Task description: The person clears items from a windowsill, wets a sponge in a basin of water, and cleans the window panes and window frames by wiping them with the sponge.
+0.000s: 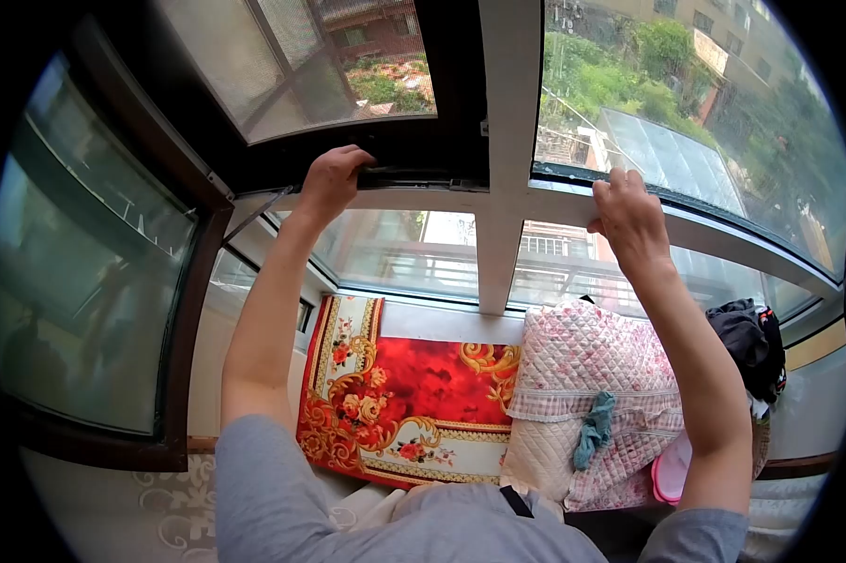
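My left hand (334, 180) is raised to the bottom of a dark-framed screen window (414, 141), its fingers curled at the lower edge. What lies under those fingertips is hidden. Further right, my right hand (632, 218) has its fingers bent over the white window rail (714, 223), just below a fixed glass pane (648, 103). Between the two hands stands a white upright post (509, 122). A thin metal stay (259, 218) runs beside my left wrist, toward an opened brown-framed sash (174, 375).
Below my arms lies a red floral blanket (432, 380). Beside it are a pink quilted cover (582, 352) with a teal cloth (595, 430) on top, a pink-rimmed basin (669, 469) and dark clothing (744, 342). The brown sash swings in at the left.
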Available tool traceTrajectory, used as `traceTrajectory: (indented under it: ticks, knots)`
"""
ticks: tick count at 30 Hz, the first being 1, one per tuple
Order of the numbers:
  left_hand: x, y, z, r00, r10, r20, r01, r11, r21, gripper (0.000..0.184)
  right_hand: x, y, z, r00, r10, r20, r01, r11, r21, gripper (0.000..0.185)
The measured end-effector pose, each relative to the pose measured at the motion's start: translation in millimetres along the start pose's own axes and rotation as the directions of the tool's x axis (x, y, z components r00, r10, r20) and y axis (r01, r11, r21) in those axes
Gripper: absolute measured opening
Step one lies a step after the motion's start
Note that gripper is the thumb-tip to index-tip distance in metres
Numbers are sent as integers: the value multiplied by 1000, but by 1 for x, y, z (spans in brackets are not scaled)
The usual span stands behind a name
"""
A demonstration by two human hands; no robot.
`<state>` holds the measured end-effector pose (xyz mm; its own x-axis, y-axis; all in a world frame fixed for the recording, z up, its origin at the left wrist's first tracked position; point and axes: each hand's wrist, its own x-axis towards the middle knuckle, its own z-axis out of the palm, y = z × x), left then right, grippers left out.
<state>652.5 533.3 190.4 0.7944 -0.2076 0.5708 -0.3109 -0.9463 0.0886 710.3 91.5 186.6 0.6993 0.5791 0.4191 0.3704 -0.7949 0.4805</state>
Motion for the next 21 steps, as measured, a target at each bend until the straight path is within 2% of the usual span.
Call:
traceTrajectory:
  ticks: [2, 4, 5, 6, 9, 13, 17, 21]
  knots:
    - [20, 46, 27, 1000, 13, -7, -14, 984, -176, 18, -2, -1, 0, 1000, 6, 7, -6, 1000, -8, 43]
    - [35, 89, 52, 991, 104, -85, -116, 980, -161, 21, -1, 0, 2, 1000, -8, -23, 8, 1000, 0, 45]
    - [37, 99, 55, 993, 104, -56, -109, 989, -100, 23, -1, 0, 0, 1000, -11, -26, 10, 1000, -24, 47]
    - [35, 91, 58, 987, 145, -68, -150, 986, -77, 25, -2, 1, -1, 1000, -13, -18, 12, 1000, -26, 48]
    - [22, 65, 37, 990, 142, 0, -142, 990, 16, 31, -1, -1, -6, 1000, -7, 2, 7, 1000, -28, 48]
    - [-6, -4, 9, 993, 114, 25, -116, 974, 193, 29, -2, 1, -5, 1000, -17, 12, 18, 999, -50, 49]
    - [-35, -72, -31, 995, 18, 94, -49, 941, 334, 27, -3, 2, -1, 1000, -24, 9, 25, 997, -70, 50]
    - [-49, -110, -57, 968, -162, 189, 45, 860, 508, 22, -3, 1, -2, 999, -31, -25, 29, 998, -47, 52]
